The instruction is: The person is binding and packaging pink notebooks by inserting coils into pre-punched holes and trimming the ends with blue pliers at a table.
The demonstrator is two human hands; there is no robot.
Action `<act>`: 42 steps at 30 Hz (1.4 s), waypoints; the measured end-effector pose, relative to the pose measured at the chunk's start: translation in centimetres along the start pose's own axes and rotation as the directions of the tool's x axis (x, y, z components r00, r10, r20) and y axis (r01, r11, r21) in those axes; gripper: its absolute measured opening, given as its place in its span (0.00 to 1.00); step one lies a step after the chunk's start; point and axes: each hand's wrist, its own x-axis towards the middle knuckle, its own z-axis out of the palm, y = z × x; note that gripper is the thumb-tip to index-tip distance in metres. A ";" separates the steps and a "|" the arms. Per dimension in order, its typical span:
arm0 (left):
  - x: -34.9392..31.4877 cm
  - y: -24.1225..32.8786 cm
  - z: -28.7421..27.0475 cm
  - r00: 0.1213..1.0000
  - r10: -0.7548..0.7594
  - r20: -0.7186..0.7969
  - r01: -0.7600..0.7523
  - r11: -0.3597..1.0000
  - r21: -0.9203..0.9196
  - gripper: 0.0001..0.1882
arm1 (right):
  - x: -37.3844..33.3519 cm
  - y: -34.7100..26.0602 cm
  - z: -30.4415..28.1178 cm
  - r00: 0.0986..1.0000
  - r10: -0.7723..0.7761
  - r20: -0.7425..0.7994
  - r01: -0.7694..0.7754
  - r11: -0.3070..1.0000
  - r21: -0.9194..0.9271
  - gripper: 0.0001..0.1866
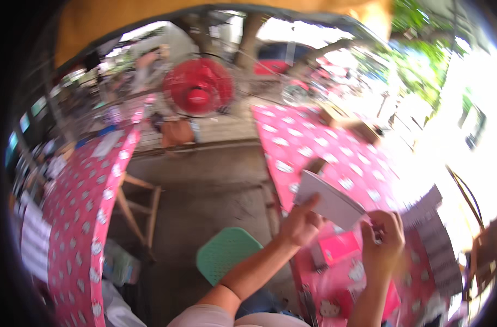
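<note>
My left hand (303,223) grips a flat, pale white piece (330,200), with the thumb lying on its face. It looks like a thin box or folded card; blur hides which. The piece is tilted, held above the pink patterned table (284,143) on my right. Close to its right corner, my right hand (383,237) has its fingers curled together around something small that I cannot make out. Below the hands, a bright pink box (340,248) lies on the table. Another pink item (335,306) lies nearer to me.
A second pink-covered table (74,218) runs along my left, with a wooden stool (136,210) beside it. A green plastic stool (226,253) stands between the tables. Ahead is a red fan (199,87). Cardboard trays (341,117) sit at the right table's far end.
</note>
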 end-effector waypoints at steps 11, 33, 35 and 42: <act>-7.9 11.5 4.0 0.848 0.525 0.070 -0.529 0.833 0.158 0.18 | 2.5 -5.9 9.4 0.868 -0.462 0.184 0.389 0.861 0.327 0.07; -4.0 6.1 6.5 0.810 0.580 -0.081 -0.533 0.787 0.311 0.15 | 1.9 -4.9 6.1 0.947 -0.269 0.173 0.316 0.876 -0.364 0.28; -2.8 4.8 5.0 0.870 0.492 0.031 -0.474 0.819 0.324 0.17 | 3.1 -1.5 3.0 0.950 -0.040 0.311 0.104 0.976 -0.193 0.18; -1.2 -3.4 5.6 0.998 0.035 -0.042 -0.023 0.966 0.258 0.16 | -3.3 2.2 -6.2 0.973 0.197 0.118 -0.172 0.966 -0.192 0.14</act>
